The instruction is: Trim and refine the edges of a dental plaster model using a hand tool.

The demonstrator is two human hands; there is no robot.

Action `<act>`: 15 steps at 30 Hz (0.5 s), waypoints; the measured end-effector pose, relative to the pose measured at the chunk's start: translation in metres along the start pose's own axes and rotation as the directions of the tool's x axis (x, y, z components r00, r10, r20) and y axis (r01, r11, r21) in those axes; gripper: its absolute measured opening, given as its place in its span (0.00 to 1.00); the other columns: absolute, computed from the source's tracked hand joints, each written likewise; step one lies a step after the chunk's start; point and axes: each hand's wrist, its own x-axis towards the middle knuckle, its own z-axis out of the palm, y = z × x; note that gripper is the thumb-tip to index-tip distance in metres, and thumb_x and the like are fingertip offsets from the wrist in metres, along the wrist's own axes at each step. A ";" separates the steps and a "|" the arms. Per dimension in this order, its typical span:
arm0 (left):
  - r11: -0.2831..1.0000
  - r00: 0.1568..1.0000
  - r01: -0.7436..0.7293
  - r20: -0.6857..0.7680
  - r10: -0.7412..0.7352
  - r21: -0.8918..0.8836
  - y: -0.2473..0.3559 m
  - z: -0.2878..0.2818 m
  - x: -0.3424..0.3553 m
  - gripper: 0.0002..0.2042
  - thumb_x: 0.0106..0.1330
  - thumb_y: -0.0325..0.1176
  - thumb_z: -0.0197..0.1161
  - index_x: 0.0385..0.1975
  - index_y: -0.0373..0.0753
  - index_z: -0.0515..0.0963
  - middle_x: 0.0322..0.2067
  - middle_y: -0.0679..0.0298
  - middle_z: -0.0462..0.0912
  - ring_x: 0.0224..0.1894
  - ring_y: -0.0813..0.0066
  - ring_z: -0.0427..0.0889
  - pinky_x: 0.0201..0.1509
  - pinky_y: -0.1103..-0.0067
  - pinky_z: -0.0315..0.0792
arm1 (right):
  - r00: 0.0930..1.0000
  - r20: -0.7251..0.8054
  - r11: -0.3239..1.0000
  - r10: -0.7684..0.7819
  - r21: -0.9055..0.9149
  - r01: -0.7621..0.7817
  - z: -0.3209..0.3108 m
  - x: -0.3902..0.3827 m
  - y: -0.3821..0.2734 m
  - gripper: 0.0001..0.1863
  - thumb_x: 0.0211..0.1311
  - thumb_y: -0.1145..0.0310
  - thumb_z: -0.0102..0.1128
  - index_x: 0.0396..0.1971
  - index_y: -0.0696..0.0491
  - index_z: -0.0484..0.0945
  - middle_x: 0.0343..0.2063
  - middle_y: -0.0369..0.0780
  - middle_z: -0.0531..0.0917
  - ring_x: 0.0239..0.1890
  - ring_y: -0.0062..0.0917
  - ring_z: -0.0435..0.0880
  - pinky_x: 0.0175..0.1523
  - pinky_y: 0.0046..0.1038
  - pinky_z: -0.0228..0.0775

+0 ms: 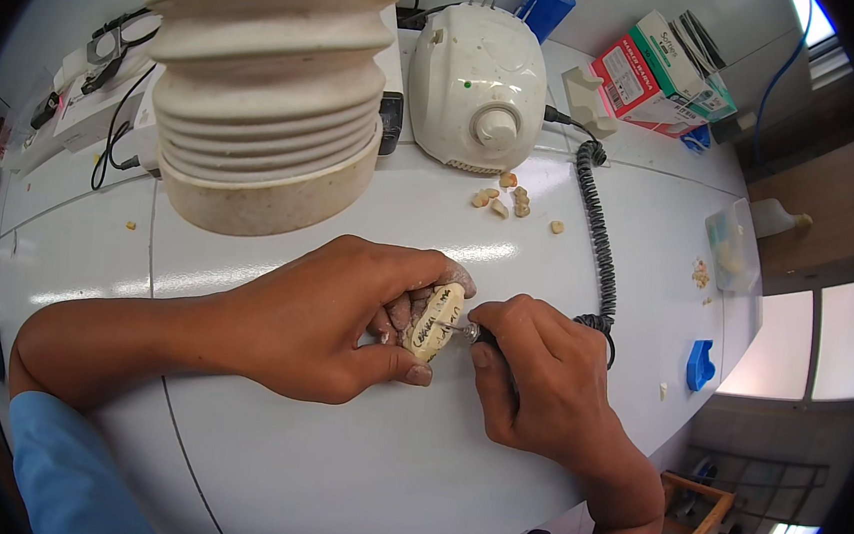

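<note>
Dusty fingertips of my left hand (327,324) are closed round a small cream plaster dental cast (430,330) with handwriting on its face. My right hand (551,377) grips a rotary handpiece (473,333) like a pen, and most of its body is hidden in my fingers. Its thin metal bur points left and appears to touch the written face of the cast. A black coiled cord (599,250) runs from near my right hand up to the white motor control unit (476,90), which has a round knob and a lit green light.
A wide ribbed hose (269,104) hangs over the table's left half. Several small cream-and-orange pieces (520,202) lie before the control unit. Rightward are a blue tray-like piece (701,366), a clear plastic box (734,246) and cardboard boxes (652,79). Cables and glasses (108,46) lie far left.
</note>
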 end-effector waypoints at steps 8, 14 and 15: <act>0.998 0.999 -0.034 -0.013 0.035 0.059 -0.002 0.001 0.000 0.34 0.63 0.28 0.81 0.69 0.33 0.75 0.42 0.60 0.87 0.40 0.74 0.84 0.45 0.76 0.80 | 0.999 0.018 0.999 -0.036 0.017 0.035 0.000 0.000 0.001 0.10 0.62 0.75 0.71 0.42 0.55 0.80 0.29 0.38 0.79 0.27 0.30 0.82 0.28 0.34 0.71; 0.998 0.999 -0.029 -0.014 0.030 0.057 -0.001 0.001 -0.001 0.33 0.63 0.28 0.81 0.69 0.34 0.75 0.42 0.59 0.87 0.40 0.73 0.84 0.45 0.76 0.80 | 1.000 0.009 1.000 -0.021 0.006 0.021 0.000 0.000 0.001 0.11 0.62 0.75 0.71 0.42 0.55 0.79 0.29 0.38 0.79 0.28 0.30 0.82 0.28 0.34 0.71; 0.997 0.999 -0.044 -0.019 0.045 0.060 -0.003 0.001 0.000 0.34 0.63 0.28 0.81 0.69 0.34 0.75 0.43 0.59 0.87 0.40 0.73 0.84 0.45 0.76 0.80 | 0.998 0.044 0.999 -0.046 0.010 0.045 -0.003 0.000 0.000 0.11 0.62 0.75 0.71 0.42 0.55 0.79 0.29 0.38 0.79 0.28 0.30 0.82 0.28 0.34 0.71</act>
